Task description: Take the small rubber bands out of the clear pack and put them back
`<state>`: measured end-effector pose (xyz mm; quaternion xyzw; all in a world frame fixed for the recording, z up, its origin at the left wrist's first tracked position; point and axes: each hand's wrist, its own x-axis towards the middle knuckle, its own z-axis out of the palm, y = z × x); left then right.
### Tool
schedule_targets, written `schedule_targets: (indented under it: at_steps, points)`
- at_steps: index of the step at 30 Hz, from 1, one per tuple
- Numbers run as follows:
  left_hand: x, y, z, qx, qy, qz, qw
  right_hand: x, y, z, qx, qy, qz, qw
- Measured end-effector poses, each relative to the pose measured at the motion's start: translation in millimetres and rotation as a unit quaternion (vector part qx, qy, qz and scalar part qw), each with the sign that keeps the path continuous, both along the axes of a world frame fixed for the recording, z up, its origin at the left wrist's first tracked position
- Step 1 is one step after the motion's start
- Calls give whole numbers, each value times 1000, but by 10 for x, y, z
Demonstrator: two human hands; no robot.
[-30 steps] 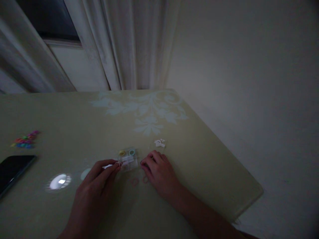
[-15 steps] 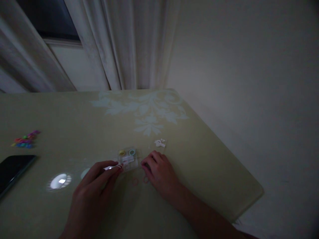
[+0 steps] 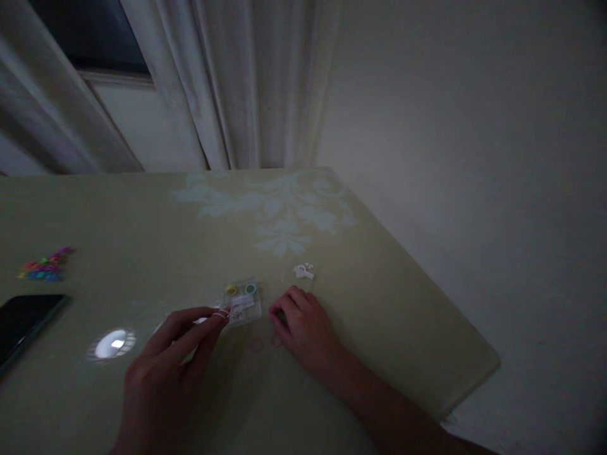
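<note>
A small clear plastic block (image 3: 243,303) lies on the pale green table (image 3: 379,278), with a yellow band and a teal band looped on its far pegs. My left hand (image 3: 165,373) pinches a thin white tool (image 3: 208,318) whose tip, with a pale band on it, touches the block's left edge. My right hand (image 3: 303,325) rests on the table just right of the block, fingers curled, fingertips pressed down. Two reddish rubber bands (image 3: 265,343) lie on the table between my hands.
A small white plastic piece (image 3: 303,272) lies beyond my right hand. A heap of coloured bands (image 3: 45,265) and a dark phone (image 3: 23,322) are at the far left. The table's edge runs diagonally at the right, by a wall. Curtains hang behind.
My left hand has drawn back slightly toward me while the tool's tip stays at the block. My right hand has hardly moved.
</note>
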<state>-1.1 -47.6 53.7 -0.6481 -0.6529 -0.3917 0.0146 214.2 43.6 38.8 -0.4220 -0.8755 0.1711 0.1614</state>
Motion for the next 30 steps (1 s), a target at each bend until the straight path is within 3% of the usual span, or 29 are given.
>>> schedule_targets:
  at_steps: [12, 17, 30]
  points:
    - [-61, 31, -161, -66, -30, 5, 997, -1, -12, -14, 3, 4, -1, 1000]
    - [-183, 57, -255, -60, 8, -15, 998, -8, -17, -20, 13, 4, 7, 1000]
    - [-233, 45, -275, -40, 50, -43, 997, 6, -6, -45, -7, 14, 10, 1000]
